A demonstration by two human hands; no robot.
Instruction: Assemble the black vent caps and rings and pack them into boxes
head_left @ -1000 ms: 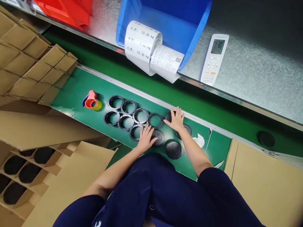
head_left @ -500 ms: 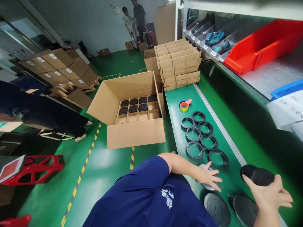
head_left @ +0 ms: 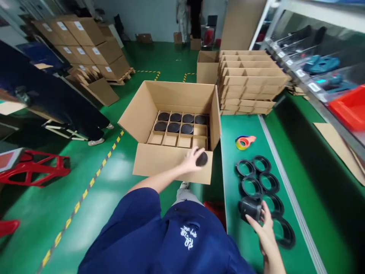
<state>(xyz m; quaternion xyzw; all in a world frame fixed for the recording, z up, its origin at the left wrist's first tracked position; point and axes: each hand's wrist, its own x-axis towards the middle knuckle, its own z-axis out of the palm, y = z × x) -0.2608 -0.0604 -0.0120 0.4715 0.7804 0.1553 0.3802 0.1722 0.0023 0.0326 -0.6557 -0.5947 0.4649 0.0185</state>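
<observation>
Left hand point(head_left: 189, 160): fingers bent round the edge of a black disc point(head_left: 202, 159), clamped in a fingertip pinch, right above the front wall of a cardboard carton point(head_left: 168, 165)

Right hand point(head_left: 264, 224): fingers wrapped on a black round part point(head_left: 250, 209), low over the rings, exact shape of the part hard to make out

Black rings point(head_left: 251, 186): loose columns lying flat on a green bench point(head_left: 228, 133), packed close, nearly touching

Carton insert point(head_left: 171, 140): cardboard cells, four discs across the back row, three in the next, other cells open as far as visible

Nearby: orange tape dispenser point(head_left: 245, 142) on the bench, stacked cardboard dividers point(head_left: 251, 82) beyond it, person in dark clothes point(head_left: 54, 91) off to the left, red metal stand point(head_left: 34, 167) on the green floor point(head_left: 57, 228)

Risk, disc: thin edge grip — easy slip, then a drop onto the carton wall or floor

Risk, rings: right hand too low, knuckles catching a ring, neighbours shoved toward the metal edge rail point(head_left: 288, 198)

Risk, carton: disc in the wrong cell — or front wall flexing under a leaning wrist
</observation>
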